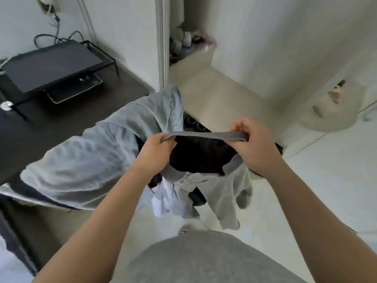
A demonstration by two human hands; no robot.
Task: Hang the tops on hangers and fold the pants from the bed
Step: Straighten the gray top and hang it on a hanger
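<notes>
Pale tiled floor (306,201) and white walls are surrounding a person who is standing beside a dark desk (51,123), stretching open a grey garment with a ribbed knit band (204,134).

Head view: the left hand (158,147) is curling its fingers over the band's left end and the right hand (252,144) is pinching the right end between thumb and fingers, so the garment is hanging in the air between them, off any surface, showing a dark inside. A light blue-grey fabric garment (91,160) is lying over the left forearm, near the desk's right edge. Whether the band is a neckline, hem or waistband is unclear, though small buttons below suggest a top being opened for hanging. Neither hanger nor bed is showing, so the next move likely calls for fetching a hanger while keeping the opening spread.
</notes>
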